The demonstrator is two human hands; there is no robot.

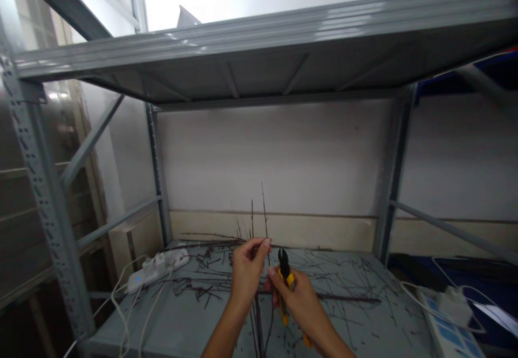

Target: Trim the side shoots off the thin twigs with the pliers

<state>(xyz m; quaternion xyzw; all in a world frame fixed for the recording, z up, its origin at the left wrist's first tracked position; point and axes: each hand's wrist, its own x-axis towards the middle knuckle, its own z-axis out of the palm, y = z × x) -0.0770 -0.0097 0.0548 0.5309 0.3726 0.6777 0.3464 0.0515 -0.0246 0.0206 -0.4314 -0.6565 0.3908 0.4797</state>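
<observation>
Twig stems, thin, dark and knobbly, are held upright in the left hand, its fingers clenched around them, with the contact partly hidden by the hand. Yellow-handled diagonal cutters are grasped in the right hand, the fingers wrapped on the grips; the black jaws are seen closed, pointing upward, just beside the stems. Both hands are positioned above the middle of a grey steel shelf deck, across which loose twigs lie in a thin, scattered tangle. Open room is seen above the hands, below the ribbed underside of the upper shelf. A perforated steel upright bounds the bay at left. A white power strip with cables lies near the deck's left edge, well apart from the hands, and a second power strip is seen beyond the right edge.
</observation>
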